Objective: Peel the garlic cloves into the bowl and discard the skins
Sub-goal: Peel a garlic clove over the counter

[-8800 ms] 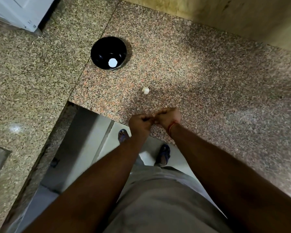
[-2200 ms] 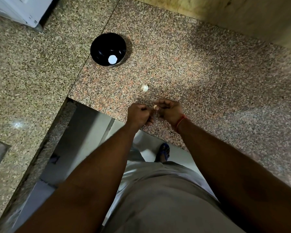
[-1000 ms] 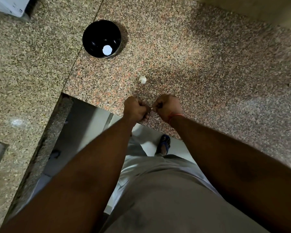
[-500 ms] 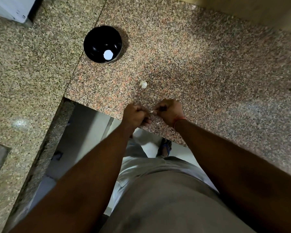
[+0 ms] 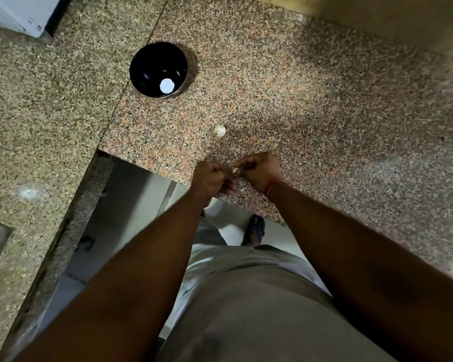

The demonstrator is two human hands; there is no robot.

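Both hands meet over the near edge of the granite counter [image 5: 324, 105], fingers curled, pinching one small pale garlic clove [image 5: 236, 170] between them. Left hand [image 5: 213, 178] grips from the left, right hand [image 5: 259, 169] from the right; only a sliver of the clove shows in the gap between thumb and fingertips. Too little of it is visible to call its long axis or which end points where. It sits right at the pinch point, at the fingertips, not in either palm. Skin state can't be read at this size.

Red thread band [image 5: 272, 184] on the right wrist.

Second piece of garlic [image 5: 219, 130] lies loose on the counter just beyond the hands, toward the wall, apart from both. Looks roundish, pale, lumpy; orientation unclear.

Black bowl [image 5: 144, 71] stands upright further out and to the left, well apart from the hands, near the seam where the two counter slabs meet. Inside: dark glossy interior with one round white spot low on the near side. Can't tell whether it's an object or a light reflection.

White appliance corner [image 5: 16, 14] at far top left. Floor and a sandalled foot [image 5: 255, 231] show below the counter edge.
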